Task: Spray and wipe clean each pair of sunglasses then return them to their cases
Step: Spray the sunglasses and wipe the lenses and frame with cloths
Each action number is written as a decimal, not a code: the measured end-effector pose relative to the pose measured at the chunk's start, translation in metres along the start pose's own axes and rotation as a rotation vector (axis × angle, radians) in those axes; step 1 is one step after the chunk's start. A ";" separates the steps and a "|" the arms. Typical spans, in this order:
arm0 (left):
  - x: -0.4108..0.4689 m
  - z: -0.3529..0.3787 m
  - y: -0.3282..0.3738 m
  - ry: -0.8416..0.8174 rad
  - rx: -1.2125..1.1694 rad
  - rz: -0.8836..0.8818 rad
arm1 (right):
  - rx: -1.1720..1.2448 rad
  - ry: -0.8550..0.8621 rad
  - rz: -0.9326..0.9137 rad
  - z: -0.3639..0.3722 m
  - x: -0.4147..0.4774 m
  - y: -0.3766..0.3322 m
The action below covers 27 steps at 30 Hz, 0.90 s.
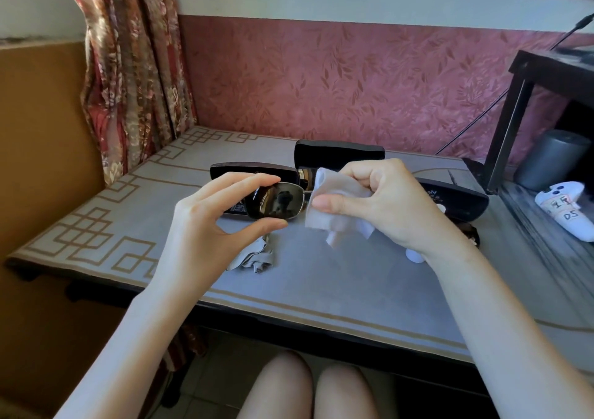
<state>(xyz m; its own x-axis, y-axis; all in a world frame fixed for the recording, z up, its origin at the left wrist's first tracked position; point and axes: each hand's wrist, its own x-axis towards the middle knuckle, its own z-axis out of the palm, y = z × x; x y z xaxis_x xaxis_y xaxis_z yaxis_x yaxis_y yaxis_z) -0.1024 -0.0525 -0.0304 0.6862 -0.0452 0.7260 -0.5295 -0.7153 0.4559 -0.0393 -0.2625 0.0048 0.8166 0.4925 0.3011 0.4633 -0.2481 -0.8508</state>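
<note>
Head: sunglasses (276, 201) long axis left-right, lenses facing person, cloth (334, 200) over one.

A grey table (321, 277) with a gold fret border is set against a pink leaf-patterned wall (353, 81). A floral curtain (135, 65) is hung at the left. Under a dark stand (511, 122) at the right a grey cylinder (553, 158) is stood, and a white labelled controller (565, 209) is laid near it.
</note>
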 end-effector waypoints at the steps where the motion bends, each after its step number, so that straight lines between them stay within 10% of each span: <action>1: 0.000 0.000 0.000 0.004 0.003 -0.003 | -0.018 0.024 -0.014 0.001 0.000 -0.001; 27: -0.002 0.002 -0.001 -0.003 -0.022 -0.027 | -0.038 -0.029 0.025 -0.008 -0.002 0.012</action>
<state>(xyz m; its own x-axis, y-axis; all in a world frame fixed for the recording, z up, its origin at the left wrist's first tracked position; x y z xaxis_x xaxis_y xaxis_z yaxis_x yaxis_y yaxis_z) -0.1020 -0.0528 -0.0333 0.7022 -0.0283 0.7114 -0.5214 -0.7009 0.4868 -0.0323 -0.2731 -0.0020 0.8179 0.5097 0.2669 0.4561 -0.2916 -0.8408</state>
